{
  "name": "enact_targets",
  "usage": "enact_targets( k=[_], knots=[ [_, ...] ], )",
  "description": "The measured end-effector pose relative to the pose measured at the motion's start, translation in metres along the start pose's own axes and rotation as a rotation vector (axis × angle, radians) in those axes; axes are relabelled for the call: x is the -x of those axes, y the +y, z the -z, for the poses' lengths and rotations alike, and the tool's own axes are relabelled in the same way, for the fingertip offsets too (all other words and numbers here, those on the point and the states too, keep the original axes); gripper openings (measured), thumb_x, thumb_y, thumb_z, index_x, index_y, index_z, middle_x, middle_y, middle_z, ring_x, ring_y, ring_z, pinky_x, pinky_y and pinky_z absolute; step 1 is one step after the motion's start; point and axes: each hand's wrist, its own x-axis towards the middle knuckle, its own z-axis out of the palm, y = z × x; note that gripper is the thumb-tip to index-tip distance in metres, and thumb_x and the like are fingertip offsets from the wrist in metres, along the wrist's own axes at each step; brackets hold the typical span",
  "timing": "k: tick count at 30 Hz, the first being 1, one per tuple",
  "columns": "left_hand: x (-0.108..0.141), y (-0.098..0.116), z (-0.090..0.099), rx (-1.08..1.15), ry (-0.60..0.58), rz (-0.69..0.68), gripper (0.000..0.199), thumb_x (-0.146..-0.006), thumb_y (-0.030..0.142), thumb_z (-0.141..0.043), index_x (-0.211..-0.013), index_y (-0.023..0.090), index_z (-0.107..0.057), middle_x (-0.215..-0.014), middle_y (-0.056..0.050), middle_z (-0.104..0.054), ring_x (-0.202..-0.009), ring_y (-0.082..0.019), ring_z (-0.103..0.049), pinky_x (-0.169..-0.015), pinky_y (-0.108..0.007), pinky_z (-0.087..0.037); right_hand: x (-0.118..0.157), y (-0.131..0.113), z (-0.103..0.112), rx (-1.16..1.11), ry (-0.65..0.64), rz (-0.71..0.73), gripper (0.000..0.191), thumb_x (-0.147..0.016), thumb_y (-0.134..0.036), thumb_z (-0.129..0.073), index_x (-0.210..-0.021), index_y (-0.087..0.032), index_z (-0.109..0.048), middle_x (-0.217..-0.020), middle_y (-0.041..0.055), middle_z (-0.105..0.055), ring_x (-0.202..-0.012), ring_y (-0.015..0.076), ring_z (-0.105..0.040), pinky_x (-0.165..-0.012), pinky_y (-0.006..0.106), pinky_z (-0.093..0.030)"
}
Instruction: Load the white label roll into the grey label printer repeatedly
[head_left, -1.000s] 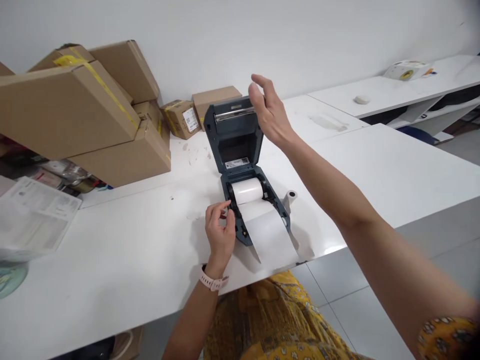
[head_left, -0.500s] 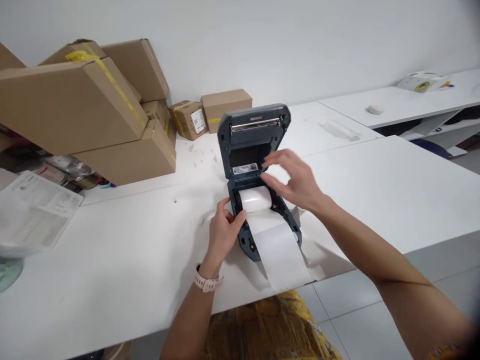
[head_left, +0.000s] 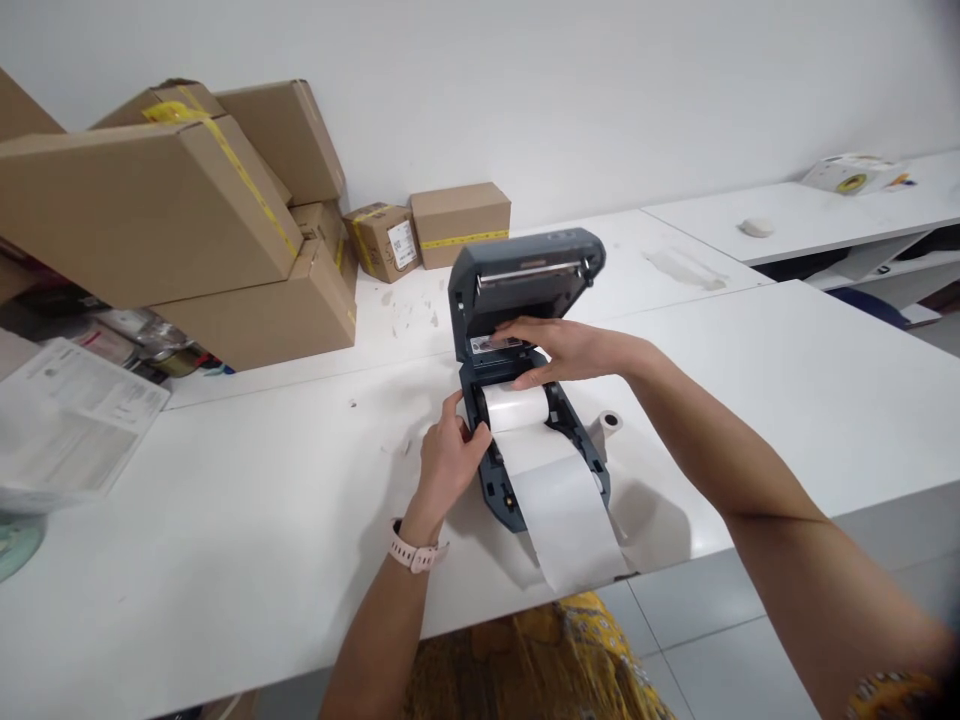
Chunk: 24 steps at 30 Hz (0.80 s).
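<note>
Printer (head_left: 495,492) sits on the worktop (head_left: 262,540) close to the near edge, around mid-scene. Lid (head_left: 517,256) is hinged up at the far end, tilted over the base, not closed.

Paper roll (head_left: 517,410) lies across the base, just on the near side of the hinge. Paper strip (head_left: 566,515) runs off it toward the near edge and out past the front of the base.

Left hand (head_left: 448,458): gripping the left side wall of the base, thumb on top, fingers outside. Watch (head_left: 415,554) with a pale pink band on that wrist.

Right hand (head_left: 577,350): open, not clenched, reaching in from the right between lid and base. Fingers extend across the label (head_left: 480,345) inside the lid; thumb is at the far side of the roll. Can't tell how firmly anything is touched.

Small roll (head_left: 611,421) stands just right of the base. Cardboard boxes (head_left: 247,315) stacked far left, two smaller ones (head_left: 461,222) right of them by the wall. Printed papers (head_left: 79,420) at left.
</note>
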Motion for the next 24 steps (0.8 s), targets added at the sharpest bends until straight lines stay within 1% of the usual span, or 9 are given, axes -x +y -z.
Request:
enact_targets(
  k=[2, 4, 7, 13, 15, 17, 19, 21, 24],
  knots=[
    [0.0, 0.0, 0.0, -0.002, 0.005, 0.001, 0.059, -0.09, 0.035, -0.051, -0.146, 0.015, -0.048, -0.062, 0.008, -0.051, -0.063, -0.018, -0.056, -0.062, -0.028, -0.036, -0.007, 0.003, 0.001, 0.027, -0.025, -0.053, 0.099, -0.077, -0.059, -0.081, -0.16, -0.027, -0.04, -0.169, 0.0122, -0.037, -0.157, 0.0373, -0.033, -0.126, 0.053, -0.033],
    [-0.001, 0.0, 0.0, 0.002, 0.008, 0.006, 0.059, -0.09, 0.035, -0.051, -0.146, 0.015, -0.048, -0.062, 0.008, -0.05, -0.063, -0.018, -0.056, -0.062, -0.028, -0.036, -0.014, 0.005, 0.0, 0.053, -0.048, -0.113, 0.117, -0.072, -0.062, -0.084, -0.167, -0.03, -0.024, -0.177, 0.0107, -0.015, -0.164, 0.0383, -0.012, -0.13, 0.057, -0.024],
    [0.0, 0.0, 0.0, 0.02, -0.001, 0.024, 0.061, -0.089, 0.034, -0.052, -0.146, 0.014, -0.048, -0.061, 0.008, -0.048, -0.063, -0.018, -0.054, -0.063, -0.028, -0.036, -0.021, 0.009, 0.001, 0.059, -0.081, -0.129, 0.124, -0.071, -0.067, -0.083, -0.168, -0.037, -0.013, -0.179, 0.0069, -0.005, -0.164, 0.0385, -0.005, -0.13, 0.059, -0.022],
    [0.001, -0.001, 0.0, 0.049, -0.01, 0.026, 0.063, -0.09, 0.037, -0.052, -0.148, 0.014, -0.046, -0.063, 0.008, -0.049, -0.063, -0.017, -0.054, -0.062, -0.027, -0.037, -0.027, 0.014, 0.006, 0.085, -0.128, -0.153, 0.121, -0.071, -0.068, -0.082, -0.167, -0.042, -0.013, -0.178, 0.0049, -0.014, -0.163, 0.0406, -0.015, -0.127, 0.06, -0.029],
    [0.001, 0.0, 0.001, 0.042, -0.005, 0.025, 0.063, -0.089, 0.036, -0.052, -0.147, 0.013, -0.047, -0.062, 0.008, -0.048, -0.062, -0.017, -0.055, -0.061, -0.027, -0.037, -0.025, 0.012, 0.005, 0.098, -0.113, -0.162, 0.119, -0.071, -0.066, -0.083, -0.167, -0.038, -0.018, -0.176, 0.0077, -0.021, -0.162, 0.0414, -0.019, -0.126, 0.06, -0.031],
    [0.001, 0.002, 0.002, 0.033, -0.006, 0.017, 0.062, -0.09, 0.035, -0.051, -0.147, 0.014, -0.047, -0.062, 0.008, -0.049, -0.062, -0.018, -0.055, -0.061, -0.027, -0.037, -0.021, 0.006, 0.002, 0.086, -0.084, -0.122, 0.108, -0.075, -0.062, -0.081, -0.165, -0.032, -0.029, -0.17, 0.0112, -0.035, -0.157, 0.0403, -0.032, -0.123, 0.056, -0.036],
    [0.001, 0.004, 0.002, 0.003, -0.01, 0.012, 0.059, -0.09, 0.033, -0.05, -0.147, 0.015, -0.048, -0.062, 0.007, -0.05, -0.062, -0.018, -0.055, -0.062, -0.027, -0.037, -0.013, -0.004, -0.005, 0.046, -0.079, -0.04, 0.09, -0.081, -0.056, -0.078, -0.158, -0.027, -0.042, -0.16, 0.0116, -0.05, -0.147, 0.0362, -0.048, -0.117, 0.049, -0.043],
    [0.0, 0.006, 0.002, -0.049, -0.017, 0.012, 0.058, -0.091, 0.03, -0.048, -0.147, 0.015, -0.048, -0.063, 0.006, -0.052, -0.063, -0.018, -0.056, -0.063, -0.028, -0.038, -0.006, -0.015, -0.015, 0.068, -0.118, 0.005, 0.075, -0.084, -0.048, -0.075, -0.151, -0.026, -0.05, -0.152, 0.011, -0.058, -0.137, 0.0343, -0.058, -0.109, 0.045, -0.049],
    [-0.001, 0.009, 0.003, -0.157, -0.026, 0.012, 0.06, -0.091, 0.026, -0.047, -0.149, 0.013, -0.045, -0.067, 0.004, -0.057, -0.066, -0.02, -0.059, -0.065, -0.029, -0.039, -0.003, -0.025, -0.035, 0.246, -0.219, -0.061, 0.073, -0.083, -0.043, -0.076, -0.149, -0.025, -0.05, -0.141, 0.0152, -0.066, -0.122, 0.0393, -0.066, -0.099, 0.05, -0.052]
  ],
)
